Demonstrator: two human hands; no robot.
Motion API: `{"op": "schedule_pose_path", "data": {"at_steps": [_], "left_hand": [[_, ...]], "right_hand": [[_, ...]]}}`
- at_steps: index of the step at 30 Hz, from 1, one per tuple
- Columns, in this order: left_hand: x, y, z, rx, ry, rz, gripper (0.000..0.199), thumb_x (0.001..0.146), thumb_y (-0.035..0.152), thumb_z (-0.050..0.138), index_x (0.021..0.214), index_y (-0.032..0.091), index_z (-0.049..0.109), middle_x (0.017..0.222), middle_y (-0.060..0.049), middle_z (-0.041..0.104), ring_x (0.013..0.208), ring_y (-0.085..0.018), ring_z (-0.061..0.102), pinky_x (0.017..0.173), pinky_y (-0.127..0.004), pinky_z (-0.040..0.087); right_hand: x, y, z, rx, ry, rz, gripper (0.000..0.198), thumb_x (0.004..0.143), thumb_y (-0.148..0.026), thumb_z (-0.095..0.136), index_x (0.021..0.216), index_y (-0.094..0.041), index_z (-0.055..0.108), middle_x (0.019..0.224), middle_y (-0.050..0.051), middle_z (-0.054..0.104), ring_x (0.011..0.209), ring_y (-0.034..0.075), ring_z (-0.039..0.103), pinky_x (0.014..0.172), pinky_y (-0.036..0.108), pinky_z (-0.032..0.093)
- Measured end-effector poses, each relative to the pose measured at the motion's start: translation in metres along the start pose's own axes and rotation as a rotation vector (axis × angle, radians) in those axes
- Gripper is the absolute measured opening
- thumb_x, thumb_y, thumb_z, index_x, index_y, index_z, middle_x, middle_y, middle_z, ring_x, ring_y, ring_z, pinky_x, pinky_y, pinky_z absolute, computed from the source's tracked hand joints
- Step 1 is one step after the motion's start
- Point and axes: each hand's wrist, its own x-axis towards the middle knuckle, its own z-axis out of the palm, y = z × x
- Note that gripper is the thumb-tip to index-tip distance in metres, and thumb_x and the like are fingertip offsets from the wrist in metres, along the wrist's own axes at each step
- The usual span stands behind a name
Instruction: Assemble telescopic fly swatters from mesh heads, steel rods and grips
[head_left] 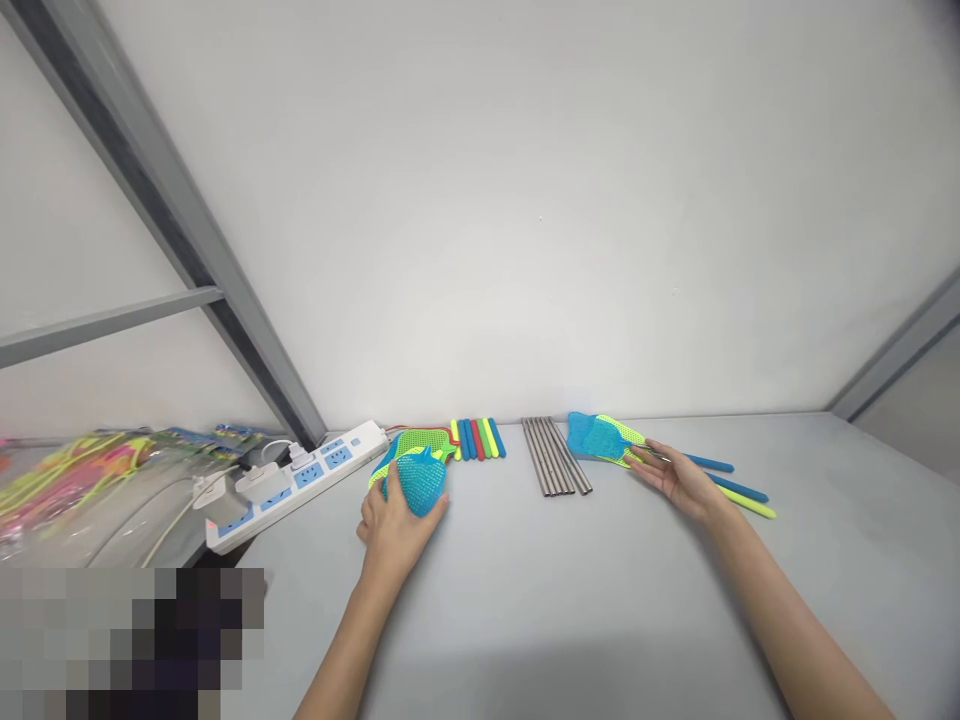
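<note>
My left hand [397, 525] curves over a blue perforated fly swatter head [421, 482], thumb at its right edge and fingers at its left. Beneath it lie more swatter heads, among them a green one [427, 440] with a red one partly hidden. On the right, my right hand [679, 485] has its thumb and fingers about the thin metal shaft of an assembled fly swatter [607, 437], whose blue head points left. Other assembled swatters lie with it, their blue handles [742, 488] and a yellow handle [750, 503] reaching right past my wrist.
Several metal tubes [551, 460] lie side by side mid-table. Left of them is a row of coloured handle grips [478, 440]. A white power strip [300, 480] with plugs and cords runs along the left, beside plastic-wrapped colourful items [82, 480]. A wall [540, 250] rises behind.
</note>
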Motion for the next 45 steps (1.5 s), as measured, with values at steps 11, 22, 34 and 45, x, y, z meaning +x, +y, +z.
{"op": "schedule_pose_path", "data": {"at_steps": [11,22,34,45], "left_hand": [[-0.001,0.002,-0.003,-0.044,0.031,0.012,0.08,0.063,0.059,0.042,0.128,0.019,0.017,0.12,-0.016,0.033,0.11,-0.034,0.031,0.08,-0.047,0.033],[-0.016,0.017,-0.004,-0.164,0.072,0.326,0.072,0.063,0.053,0.049,0.124,0.021,0.026,0.116,-0.01,0.032,0.11,-0.027,0.03,0.089,-0.043,0.027],[-0.059,0.043,-0.005,-0.332,-0.307,0.641,0.081,0.057,0.044,0.059,0.127,0.027,0.021,0.12,-0.009,0.028,0.112,-0.028,0.025,0.091,-0.045,0.026],[-0.062,0.041,0.003,-0.314,-0.396,0.665,0.081,0.057,0.048,0.057,0.127,0.025,0.022,0.122,-0.009,0.027,0.113,-0.028,0.024,0.092,-0.043,0.025]], "right_hand": [[-0.001,-0.007,-0.023,-0.014,0.1,-0.065,0.007,0.073,-0.012,0.047,0.08,-0.014,0.045,0.091,0.014,0.059,0.083,0.021,0.06,0.072,0.03,0.051],[-0.023,0.032,0.029,-0.443,-0.085,-0.129,0.023,0.067,-0.031,0.057,0.083,-0.014,0.055,0.066,0.004,0.058,0.057,0.014,0.059,0.06,0.027,0.052],[-0.014,0.051,0.037,-0.926,-0.137,-0.256,0.042,0.064,-0.04,0.053,0.099,-0.017,0.049,0.049,-0.008,0.036,0.03,0.007,0.038,0.027,0.019,0.027],[-0.014,0.048,0.042,-1.112,-0.118,-0.409,0.04,0.057,-0.033,0.057,0.095,-0.019,0.056,0.064,-0.003,0.045,0.055,0.011,0.043,0.052,0.022,0.035]]}}
